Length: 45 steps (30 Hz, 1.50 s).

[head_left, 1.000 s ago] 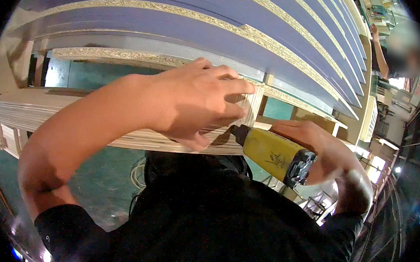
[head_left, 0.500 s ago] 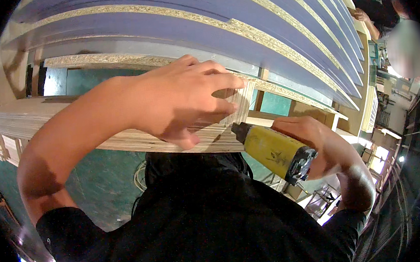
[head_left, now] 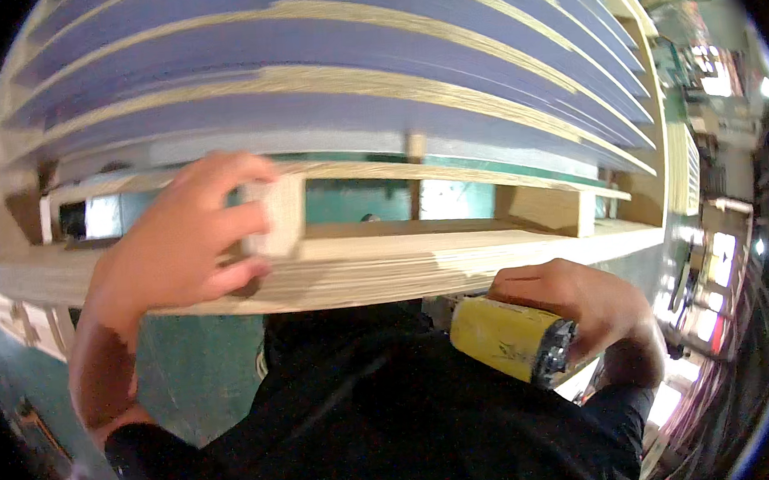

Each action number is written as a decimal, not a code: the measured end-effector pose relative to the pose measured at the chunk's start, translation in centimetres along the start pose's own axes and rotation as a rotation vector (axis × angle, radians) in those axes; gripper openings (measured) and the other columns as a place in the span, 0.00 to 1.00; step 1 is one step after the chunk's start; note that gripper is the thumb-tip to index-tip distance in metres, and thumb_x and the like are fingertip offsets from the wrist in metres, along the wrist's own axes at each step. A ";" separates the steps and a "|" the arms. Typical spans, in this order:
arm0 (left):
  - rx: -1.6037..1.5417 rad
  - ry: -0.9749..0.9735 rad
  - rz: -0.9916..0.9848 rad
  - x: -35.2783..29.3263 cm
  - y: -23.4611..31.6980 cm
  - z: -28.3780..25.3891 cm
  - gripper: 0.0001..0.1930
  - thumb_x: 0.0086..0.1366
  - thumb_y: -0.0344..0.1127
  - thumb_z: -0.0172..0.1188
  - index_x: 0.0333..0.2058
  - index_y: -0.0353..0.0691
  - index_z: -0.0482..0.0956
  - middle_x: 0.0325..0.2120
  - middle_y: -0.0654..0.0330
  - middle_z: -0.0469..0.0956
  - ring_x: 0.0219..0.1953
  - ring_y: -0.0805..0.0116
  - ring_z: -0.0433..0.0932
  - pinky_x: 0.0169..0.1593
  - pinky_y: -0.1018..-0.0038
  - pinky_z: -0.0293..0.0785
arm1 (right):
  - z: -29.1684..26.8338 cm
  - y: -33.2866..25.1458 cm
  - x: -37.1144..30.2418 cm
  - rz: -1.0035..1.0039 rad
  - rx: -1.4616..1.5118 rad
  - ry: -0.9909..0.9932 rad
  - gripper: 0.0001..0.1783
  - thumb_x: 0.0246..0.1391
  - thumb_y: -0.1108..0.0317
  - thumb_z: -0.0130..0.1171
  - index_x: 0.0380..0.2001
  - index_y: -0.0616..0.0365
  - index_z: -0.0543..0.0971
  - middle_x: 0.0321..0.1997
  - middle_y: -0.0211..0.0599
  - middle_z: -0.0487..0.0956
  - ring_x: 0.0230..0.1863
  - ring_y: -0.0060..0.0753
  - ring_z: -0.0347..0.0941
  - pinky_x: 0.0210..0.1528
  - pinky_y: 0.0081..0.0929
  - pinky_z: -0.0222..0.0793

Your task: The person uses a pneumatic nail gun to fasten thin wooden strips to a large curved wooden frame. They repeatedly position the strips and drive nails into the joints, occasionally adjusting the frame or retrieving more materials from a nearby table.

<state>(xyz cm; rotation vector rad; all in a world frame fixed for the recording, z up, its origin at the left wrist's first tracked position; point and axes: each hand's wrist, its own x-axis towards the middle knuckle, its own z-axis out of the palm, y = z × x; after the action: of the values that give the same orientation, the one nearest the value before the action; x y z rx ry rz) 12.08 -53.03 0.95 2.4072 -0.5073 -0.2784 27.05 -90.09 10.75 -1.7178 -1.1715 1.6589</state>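
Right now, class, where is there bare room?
The opening between the left block, at the left hand, and the right block looks passable, though a post shows there. Front rail top, left block to right hand: bare. Crowded: close-set purple boards beyond.

block: left of power tool | power tool: before beam, right side | panels: behind beam

The left arm bends at the elbow; the left hand, blurred, stretches farther forward than the right, fingers curved and parted in a grip, thumb nearest the body; across from it I see the right arm bent too, the right hand lower, fingers curled, partly hidden.
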 end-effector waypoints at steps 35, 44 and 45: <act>0.083 -0.055 0.434 39.6 19.4 19.9 0.34 0.70 0.62 0.55 0.59 0.35 0.73 0.50 0.45 0.76 0.53 0.44 0.76 0.59 0.56 0.74 | -7.7 21.8 -28.1 -0.013 -0.080 0.164 0.35 0.32 0.59 0.73 0.45 0.65 0.76 0.37 0.50 0.76 0.40 0.59 0.76 0.42 0.44 0.71; -0.033 -0.136 0.256 39.6 19.9 19.1 0.30 0.69 0.57 0.59 0.57 0.36 0.75 0.47 0.46 0.78 0.51 0.43 0.78 0.57 0.56 0.74 | -7.4 19.9 -24.1 0.036 -0.110 0.140 0.31 0.33 0.62 0.71 0.43 0.66 0.76 0.36 0.48 0.75 0.37 0.55 0.74 0.41 0.39 0.70; -0.050 -0.144 0.244 39.5 19.9 19.1 0.29 0.69 0.55 0.60 0.57 0.36 0.75 0.47 0.46 0.78 0.51 0.43 0.78 0.57 0.56 0.75 | -7.4 19.6 -23.8 0.052 -0.115 0.145 0.30 0.34 0.62 0.71 0.43 0.66 0.76 0.36 0.49 0.75 0.38 0.56 0.74 0.42 0.40 0.71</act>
<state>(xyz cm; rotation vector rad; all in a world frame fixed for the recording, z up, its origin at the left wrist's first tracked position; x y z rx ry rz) 35.88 -94.67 -3.57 2.2588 -0.8417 -0.3534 41.37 -118.31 9.03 -1.9196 -1.1831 1.4933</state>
